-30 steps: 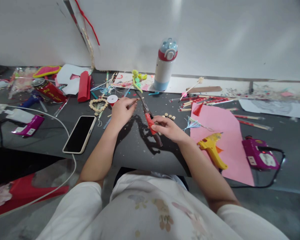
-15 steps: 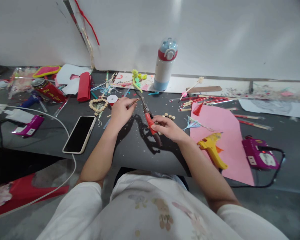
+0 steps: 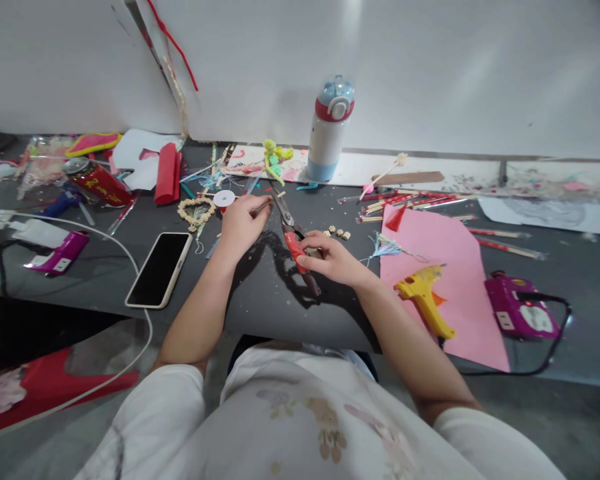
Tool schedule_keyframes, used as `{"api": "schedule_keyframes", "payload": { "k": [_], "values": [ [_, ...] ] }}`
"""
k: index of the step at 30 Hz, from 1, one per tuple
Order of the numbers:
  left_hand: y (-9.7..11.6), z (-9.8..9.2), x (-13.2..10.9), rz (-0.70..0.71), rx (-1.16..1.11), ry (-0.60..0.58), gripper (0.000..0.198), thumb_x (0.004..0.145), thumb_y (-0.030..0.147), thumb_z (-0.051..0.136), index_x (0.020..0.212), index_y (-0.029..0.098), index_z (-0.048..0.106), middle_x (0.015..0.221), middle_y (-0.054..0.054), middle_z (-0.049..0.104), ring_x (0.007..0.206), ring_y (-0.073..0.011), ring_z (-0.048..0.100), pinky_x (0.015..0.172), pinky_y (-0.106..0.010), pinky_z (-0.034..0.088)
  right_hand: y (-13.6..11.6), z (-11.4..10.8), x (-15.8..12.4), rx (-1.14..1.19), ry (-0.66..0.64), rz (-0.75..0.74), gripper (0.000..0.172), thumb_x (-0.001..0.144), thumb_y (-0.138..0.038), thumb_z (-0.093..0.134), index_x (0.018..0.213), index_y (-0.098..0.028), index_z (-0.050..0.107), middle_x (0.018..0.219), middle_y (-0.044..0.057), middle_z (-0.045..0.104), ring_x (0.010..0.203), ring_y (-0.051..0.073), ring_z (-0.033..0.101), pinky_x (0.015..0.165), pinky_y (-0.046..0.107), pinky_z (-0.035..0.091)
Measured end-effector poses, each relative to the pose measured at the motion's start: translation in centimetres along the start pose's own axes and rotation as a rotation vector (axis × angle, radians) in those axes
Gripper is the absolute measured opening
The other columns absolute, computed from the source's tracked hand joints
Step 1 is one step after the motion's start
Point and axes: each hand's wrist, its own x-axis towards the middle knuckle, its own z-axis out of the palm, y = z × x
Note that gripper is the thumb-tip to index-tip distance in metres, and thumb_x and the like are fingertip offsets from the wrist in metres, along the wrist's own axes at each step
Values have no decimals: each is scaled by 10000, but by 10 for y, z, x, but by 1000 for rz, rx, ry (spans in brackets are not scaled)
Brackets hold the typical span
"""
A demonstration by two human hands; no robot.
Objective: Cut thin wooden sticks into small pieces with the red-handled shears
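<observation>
My left hand (image 3: 241, 221) pinches a thin wooden stick (image 3: 261, 206) just above the dark table (image 3: 260, 300). My right hand (image 3: 330, 258) is closed on the red handles of a pair of cutters (image 3: 291, 235), whose jaws point up and left toward the tip of the stick. A few small wooden beads (image 3: 339, 233) lie right behind my right hand. A small white spool (image 3: 225, 199) and a beaded heart ring (image 3: 196, 210) lie just left of my left hand.
A phone (image 3: 159, 268) lies at the left. Pink paper (image 3: 437, 267) at the right carries a yellow glue gun (image 3: 423, 299), with a purple device (image 3: 519, 313) beyond. A bottle (image 3: 329, 130) stands at the back. Red sticks (image 3: 410, 201), a can (image 3: 97, 180) and scraps clutter the rear.
My right hand and the cutters have shifted slightly left and down, and the jaws have parted near the stick. My left hand has barely moved.
</observation>
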Motion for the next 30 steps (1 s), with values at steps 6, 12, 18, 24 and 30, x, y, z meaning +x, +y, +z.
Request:
{"api": "schedule_keyframes", "payload": {
  "k": [6, 12, 18, 24, 30],
  "values": [
    [0, 1, 0, -11, -38, 2, 219, 805, 284, 544, 916, 192, 710, 851, -34, 683, 718, -124, 575, 663, -232, 426, -1, 0, 0, -109, -9, -57, 217, 792, -392, 608, 854, -187, 640, 873, 50, 540, 888, 172, 517, 811, 313, 423],
    [-2, 2, 1, -16, -72, 10, 220, 802, 287, 557, 934, 195, 707, 856, -39, 690, 725, -122, 586, 663, -225, 436, 0, 0, 0, -111, 8, -58, 214, 794, -383, 607, 866, -185, 641, 893, 49, 533, 886, 164, 526, 810, 309, 429],
    [-1, 3, 1, -9, -100, -1, 221, 802, 268, 552, 932, 189, 713, 871, -45, 697, 742, -125, 600, 667, -224, 444, -1, 0, 0, -103, 8, -52, 220, 792, -382, 608, 868, -179, 643, 877, 42, 518, 815, 143, 515, 769, 293, 425],
    [-2, 3, 0, -7, -106, -1, 239, 801, 269, 552, 965, 196, 709, 875, -41, 702, 767, -129, 607, 689, -226, 451, -1, 0, 0, -86, 23, -52, 232, 791, -391, 605, 877, -179, 649, 884, 43, 527, 815, 144, 518, 756, 287, 420],
    [-1, 3, 1, -22, -86, -8, 246, 794, 264, 556, 975, 200, 710, 886, -42, 704, 760, -130, 609, 684, -229, 452, 0, 0, 0, -78, 32, -57, 222, 789, -389, 606, 863, -184, 648, 892, 46, 544, 849, 157, 530, 777, 294, 420]
  ]
}}
